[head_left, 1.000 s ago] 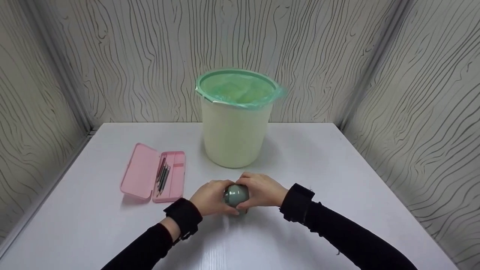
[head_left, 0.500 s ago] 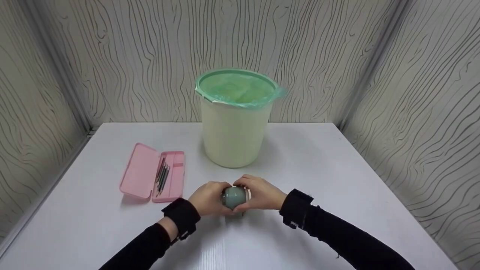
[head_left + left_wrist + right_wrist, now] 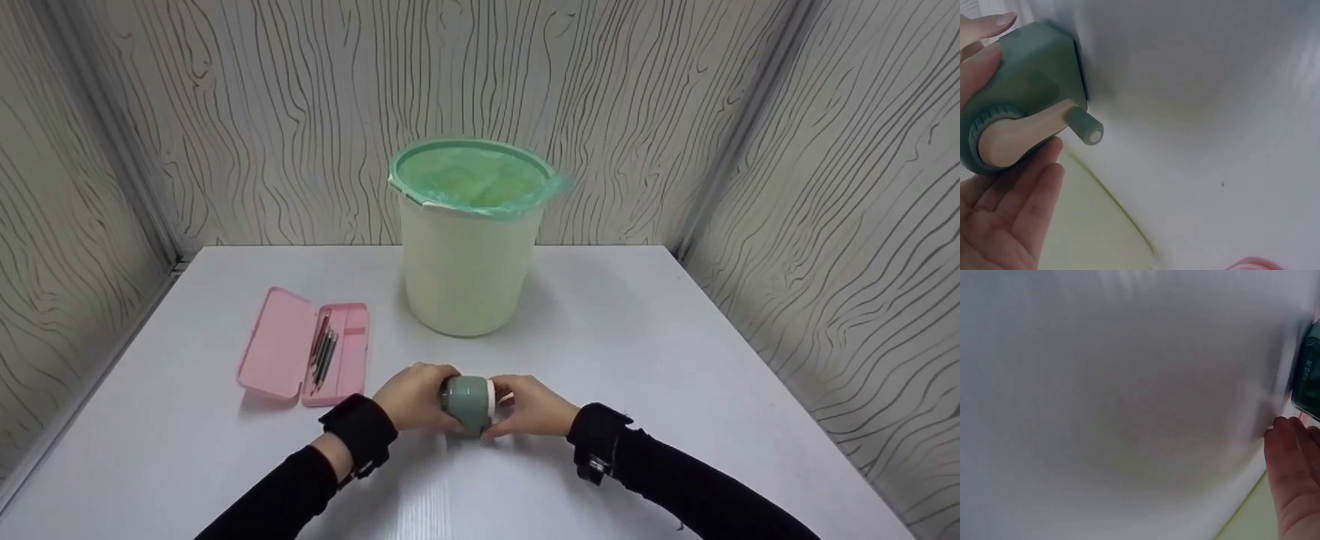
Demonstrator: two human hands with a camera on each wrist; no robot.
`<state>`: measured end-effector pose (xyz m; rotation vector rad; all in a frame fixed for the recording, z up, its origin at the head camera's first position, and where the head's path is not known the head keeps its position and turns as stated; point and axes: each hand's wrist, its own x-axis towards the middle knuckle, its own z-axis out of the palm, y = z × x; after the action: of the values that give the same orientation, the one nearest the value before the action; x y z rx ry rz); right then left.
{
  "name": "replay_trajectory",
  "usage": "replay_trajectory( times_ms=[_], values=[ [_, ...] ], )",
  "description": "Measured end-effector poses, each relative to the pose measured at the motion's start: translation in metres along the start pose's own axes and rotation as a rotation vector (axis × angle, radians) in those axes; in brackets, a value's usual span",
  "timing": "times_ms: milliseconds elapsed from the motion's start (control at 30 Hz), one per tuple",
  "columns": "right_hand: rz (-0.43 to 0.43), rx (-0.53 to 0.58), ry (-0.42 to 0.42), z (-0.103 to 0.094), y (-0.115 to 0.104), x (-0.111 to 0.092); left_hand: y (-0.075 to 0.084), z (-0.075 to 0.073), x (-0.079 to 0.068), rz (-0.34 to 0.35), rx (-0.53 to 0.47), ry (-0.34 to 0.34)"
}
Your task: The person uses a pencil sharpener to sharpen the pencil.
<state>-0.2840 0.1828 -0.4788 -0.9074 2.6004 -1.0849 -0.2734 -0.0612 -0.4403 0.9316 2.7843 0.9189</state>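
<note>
A green crank pencil sharpener [image 3: 466, 401] is between the two hands, above or on the table at front centre; I cannot tell which. My left hand [image 3: 415, 397] grips its left end, thumb on the near side and fingers on the far side. In the left wrist view its beige crank arm [image 3: 1027, 134] and green knob [image 3: 1085, 125] face the camera. My right hand [image 3: 534, 405] has thumb and fingertips at the sharpener's white-rimmed right end. In the right wrist view the fingers [image 3: 1292, 461] reach beside the sharpener's dark, lettered lower part [image 3: 1310, 374]; the thumb is hidden there.
A pale green bin [image 3: 466, 277] lined with a green bag [image 3: 480, 180] stands behind the hands. To the left lies an open pink pencil case [image 3: 277, 345] with several pencils [image 3: 324, 356] in it. Patterned walls enclose the white table [image 3: 637, 360] at the back and sides.
My right hand has shifted slightly right and nearer, from round the sharpener's body to its right end. The sharpener has turned, so its white rim now shows. The left hand still holds it.
</note>
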Motion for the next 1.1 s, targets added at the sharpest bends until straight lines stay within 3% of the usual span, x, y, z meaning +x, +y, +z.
replay_trajectory(
  times_ms=[400,667,900,1100],
  values=[
    [0.061,0.162,0.027,0.011,0.001,0.002,0.006,-0.002,-0.003,-0.006,0.021,0.017],
    [0.060,0.147,0.041,0.010,-0.001,0.001,0.005,-0.001,-0.002,-0.031,0.031,0.011],
    [0.070,0.161,0.004,0.005,0.001,0.004,0.005,-0.002,0.000,-0.037,0.002,-0.031],
    [0.062,0.107,0.004,0.005,-0.002,0.004,0.004,-0.002,-0.001,-0.032,0.011,-0.025]
  ],
)
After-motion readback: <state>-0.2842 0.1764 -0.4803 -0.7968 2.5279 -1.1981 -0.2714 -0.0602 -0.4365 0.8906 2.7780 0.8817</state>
